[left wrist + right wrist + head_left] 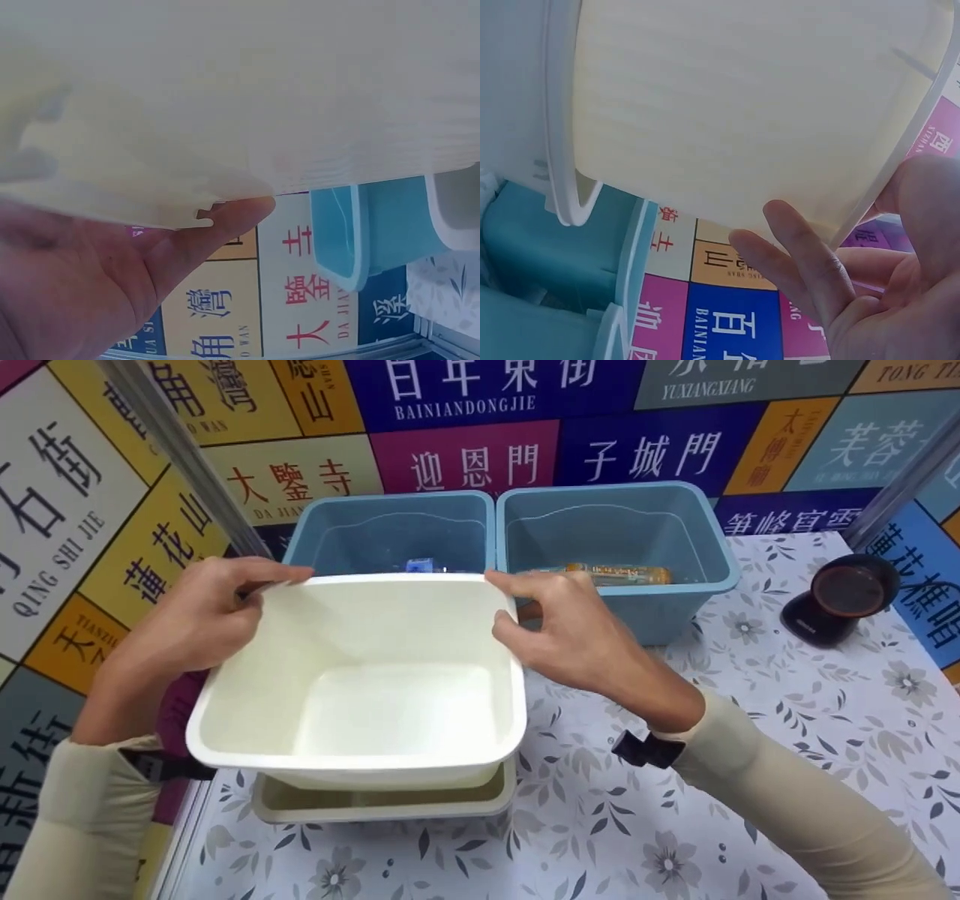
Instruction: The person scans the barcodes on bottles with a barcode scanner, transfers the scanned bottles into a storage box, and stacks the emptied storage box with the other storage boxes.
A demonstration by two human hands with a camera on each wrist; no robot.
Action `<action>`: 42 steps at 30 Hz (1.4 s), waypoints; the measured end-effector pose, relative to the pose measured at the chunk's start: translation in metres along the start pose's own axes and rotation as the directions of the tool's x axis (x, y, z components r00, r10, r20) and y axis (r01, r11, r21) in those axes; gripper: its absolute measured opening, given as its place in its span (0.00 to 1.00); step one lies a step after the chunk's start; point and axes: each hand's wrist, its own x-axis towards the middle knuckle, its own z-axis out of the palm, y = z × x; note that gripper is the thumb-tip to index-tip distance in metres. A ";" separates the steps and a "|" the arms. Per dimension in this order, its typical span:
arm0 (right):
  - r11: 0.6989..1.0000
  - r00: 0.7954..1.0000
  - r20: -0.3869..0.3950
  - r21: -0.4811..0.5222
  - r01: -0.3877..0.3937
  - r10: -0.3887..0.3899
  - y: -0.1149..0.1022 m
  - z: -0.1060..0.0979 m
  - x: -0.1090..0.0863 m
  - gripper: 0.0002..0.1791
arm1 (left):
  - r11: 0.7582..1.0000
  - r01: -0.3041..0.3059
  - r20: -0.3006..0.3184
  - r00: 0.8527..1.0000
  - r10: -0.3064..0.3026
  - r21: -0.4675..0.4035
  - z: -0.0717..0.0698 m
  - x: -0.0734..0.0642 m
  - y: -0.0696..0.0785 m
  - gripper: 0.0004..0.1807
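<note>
An off-white plastic bin (397, 712), its inside bare and tilted toward the head camera, is held up by both hands. My left hand (199, 615) grips its far left corner, with the index finger along the rim. At the far right corner my right hand (555, 619) grips the rim, thumb on the near side and fingers behind the wall. In the right wrist view, fingers (806, 259) spread against the outer wall of the bin. A second off-white bin (382, 814) stands on the table underneath, mostly hidden by the raised one.
Two blue bins, a left one (300, 532) and a right one (720, 547), stand side by side at the back, with packaged items inside. A black device (821, 619) with a round dark face sits at right on the flower-patterned table (600, 810). Printed panels (465, 457) wall the back and left.
</note>
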 end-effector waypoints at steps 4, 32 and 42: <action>1.000 1.000 0.003 -0.018 0.005 -0.005 0.002 0.004 0.000 0.27 | 1.000 -0.011 -0.012 1.000 0.011 -0.003 0.004 0.000 -0.005 0.27; 0.997 0.999 0.024 -0.065 -0.042 0.044 0.049 0.051 -0.015 0.28 | 0.999 -0.005 0.033 0.999 0.006 -0.036 0.063 0.006 -0.058 0.27; 0.970 0.998 0.010 -0.237 -0.052 0.056 0.057 0.063 -0.022 0.28 | 0.998 -0.040 0.048 0.998 0.042 -0.041 0.071 0.006 -0.067 0.25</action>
